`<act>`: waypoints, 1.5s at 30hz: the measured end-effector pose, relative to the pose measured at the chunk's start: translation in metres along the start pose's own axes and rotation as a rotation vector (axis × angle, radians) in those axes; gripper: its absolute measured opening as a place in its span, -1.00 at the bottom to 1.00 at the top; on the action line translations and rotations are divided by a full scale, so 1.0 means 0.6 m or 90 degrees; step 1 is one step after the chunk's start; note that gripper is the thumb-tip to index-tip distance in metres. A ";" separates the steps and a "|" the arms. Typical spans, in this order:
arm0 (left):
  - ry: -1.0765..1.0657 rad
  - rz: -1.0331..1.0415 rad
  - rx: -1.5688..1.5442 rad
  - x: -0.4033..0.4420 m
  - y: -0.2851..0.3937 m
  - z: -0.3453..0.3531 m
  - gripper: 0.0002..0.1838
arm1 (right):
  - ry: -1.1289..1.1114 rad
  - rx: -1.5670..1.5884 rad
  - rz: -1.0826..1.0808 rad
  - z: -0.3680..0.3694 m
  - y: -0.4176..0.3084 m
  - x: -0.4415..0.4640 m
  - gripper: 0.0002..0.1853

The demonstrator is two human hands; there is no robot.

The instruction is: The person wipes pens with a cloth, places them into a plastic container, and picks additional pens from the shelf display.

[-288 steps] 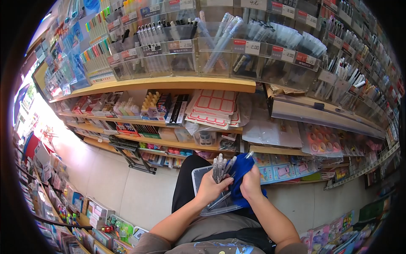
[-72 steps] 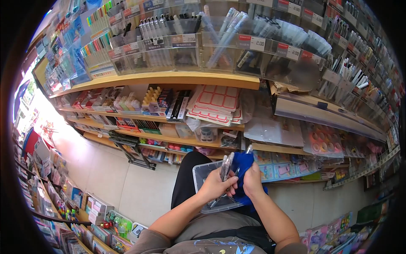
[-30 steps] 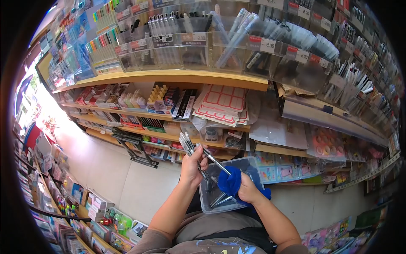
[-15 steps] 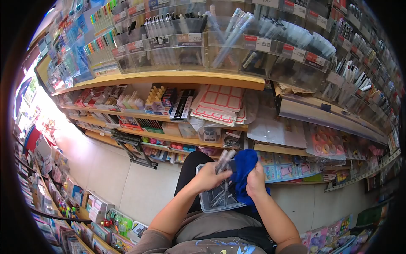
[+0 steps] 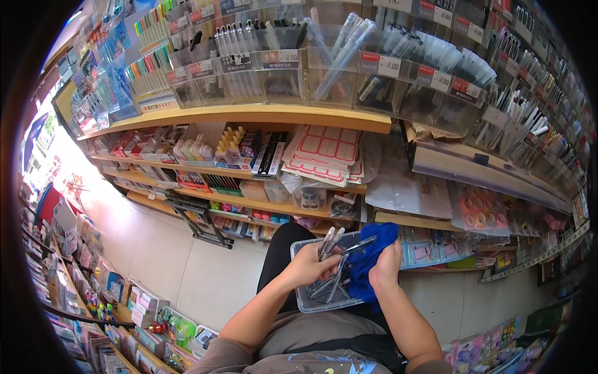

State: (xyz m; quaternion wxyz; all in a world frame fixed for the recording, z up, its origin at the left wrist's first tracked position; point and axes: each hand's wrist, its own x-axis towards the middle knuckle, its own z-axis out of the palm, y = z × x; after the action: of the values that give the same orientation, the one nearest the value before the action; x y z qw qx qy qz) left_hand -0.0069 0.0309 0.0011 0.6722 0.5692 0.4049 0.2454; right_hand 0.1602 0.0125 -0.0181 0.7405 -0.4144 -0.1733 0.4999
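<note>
Holding pens — left hand hides lower ends.

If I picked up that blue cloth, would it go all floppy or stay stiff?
Probably floppy: the blue cloth bunches into soft folds by the right hand. It's likely light too, since one hand seems enough to hold it. It probably wouldn't roll, being crumpled, not round.

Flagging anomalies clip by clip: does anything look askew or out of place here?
Yes: the red-bordered sheets below the pen bins are crookedly fanned, edges misaligned. Loose pens also lie jumbled in the clear box.
</note>
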 end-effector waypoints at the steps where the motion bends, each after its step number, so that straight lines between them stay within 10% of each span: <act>1: -0.002 0.001 -0.006 0.000 -0.002 0.000 -0.79 | -0.018 -0.016 0.010 -0.006 0.000 0.000 -0.75; 13: -0.268 -0.198 -0.668 -0.001 -0.045 0.009 -0.74 | -0.141 -0.034 0.016 0.023 -0.016 -0.014 -0.80; 21: 0.028 0.005 -0.283 -0.009 -0.007 0.040 -0.81 | -0.223 -0.160 0.060 0.029 -0.004 -0.036 -0.89; 36: 0.120 0.023 -0.090 -0.001 -0.001 0.028 -0.77 | -0.167 -0.173 0.010 0.025 0.018 -0.029 -0.85; 45: 0.274 0.274 -0.022 0.031 -0.008 0.010 -0.78 | -0.435 -0.388 0.073 0.010 0.038 -0.037 -0.75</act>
State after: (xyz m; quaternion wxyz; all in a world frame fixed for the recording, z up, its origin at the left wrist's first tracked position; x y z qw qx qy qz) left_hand 0.0075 0.0413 -0.0081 0.5127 0.5654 0.4041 0.5041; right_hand 0.1327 -0.0007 -0.0292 0.4564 -0.4333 -0.5235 0.5743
